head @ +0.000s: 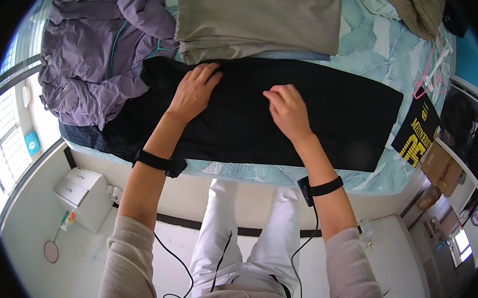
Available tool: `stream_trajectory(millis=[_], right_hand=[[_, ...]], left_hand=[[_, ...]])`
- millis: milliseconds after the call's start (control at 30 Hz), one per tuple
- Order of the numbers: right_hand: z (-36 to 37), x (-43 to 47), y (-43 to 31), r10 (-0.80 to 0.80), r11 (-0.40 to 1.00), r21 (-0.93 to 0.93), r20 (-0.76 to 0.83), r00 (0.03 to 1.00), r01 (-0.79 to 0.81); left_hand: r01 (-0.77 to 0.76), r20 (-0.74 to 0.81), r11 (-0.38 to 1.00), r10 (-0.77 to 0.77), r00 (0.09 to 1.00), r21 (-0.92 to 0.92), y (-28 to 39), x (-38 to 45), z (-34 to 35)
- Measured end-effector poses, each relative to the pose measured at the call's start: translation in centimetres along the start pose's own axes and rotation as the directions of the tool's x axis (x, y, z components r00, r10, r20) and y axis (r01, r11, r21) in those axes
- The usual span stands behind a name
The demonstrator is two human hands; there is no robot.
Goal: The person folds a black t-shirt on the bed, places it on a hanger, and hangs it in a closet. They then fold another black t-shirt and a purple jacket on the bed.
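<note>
A long black garment (249, 120) lies spread flat across the bed in front of me, its wide straight end towards the right. My left hand (194, 90) rests on it near the far edge, palm down, fingers slightly apart and bent. Over the garment's middle is my right hand (286, 108), its fingers curled and close together. The fingertips are partly turned from view, and no cloth is seen pulled up by them. Just beyond the black garment sits a folded olive-grey cloth (258, 17), with an edge of blue fabric (303, 55) beneath it.
A purple puffer jacket (84, 47) with a teal hanger (158, 48) covers the bed's left side. On the right are a pink hanger (419, 89) and a black item with yellow lettering (414, 132). Cables (185, 265) hang from my wrist straps. A white cabinet (82, 190) stands lower left.
</note>
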State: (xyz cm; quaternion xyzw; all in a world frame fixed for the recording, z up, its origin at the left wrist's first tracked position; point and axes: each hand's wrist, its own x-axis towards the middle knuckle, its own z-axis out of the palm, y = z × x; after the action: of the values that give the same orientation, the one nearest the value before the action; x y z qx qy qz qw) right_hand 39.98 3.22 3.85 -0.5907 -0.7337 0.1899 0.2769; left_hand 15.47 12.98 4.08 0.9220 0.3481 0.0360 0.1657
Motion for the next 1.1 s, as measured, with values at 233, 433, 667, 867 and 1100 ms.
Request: stream_trajectory(millis=[233, 433, 667, 867, 1100], right_hand=[[0.2, -0.6, 1.6, 0.091, 0.990, -0.108, -0.012, 0.996, -0.092], [-6.3, -4.1, 11.8, 0.215, 0.865, -0.484, 0.121, 0.969, -0.131], [-16.4, -15.3, 23.0, 0.471, 0.661, -0.562, -0.205, 0.858, -0.497], [-16.6, -22.7, 16.8, 0.772, 0.541, -0.071, -0.353, 0.528, -0.838], [-16.0, -27.8, 14.2, 0.949, 0.306, 0.372, -0.047, 0.312, -0.876]], left_hand=[[0.107, -0.082, 0.994, -0.107, 0.991, -0.004, 6.0, 2.3, 1.8], [0.063, 0.123, 0.974, -0.092, 0.988, 0.218, 5.9, 2.6, 4.6], [0.204, -0.001, 0.970, -0.206, 0.979, 0.136, 8.5, 3.8, 4.9], [-0.084, -0.134, 0.977, 0.058, 0.989, -0.194, 19.5, 11.3, 4.6], [-0.151, -0.111, 0.971, 0.132, 0.985, -0.184, 29.4, 24.5, 12.1]])
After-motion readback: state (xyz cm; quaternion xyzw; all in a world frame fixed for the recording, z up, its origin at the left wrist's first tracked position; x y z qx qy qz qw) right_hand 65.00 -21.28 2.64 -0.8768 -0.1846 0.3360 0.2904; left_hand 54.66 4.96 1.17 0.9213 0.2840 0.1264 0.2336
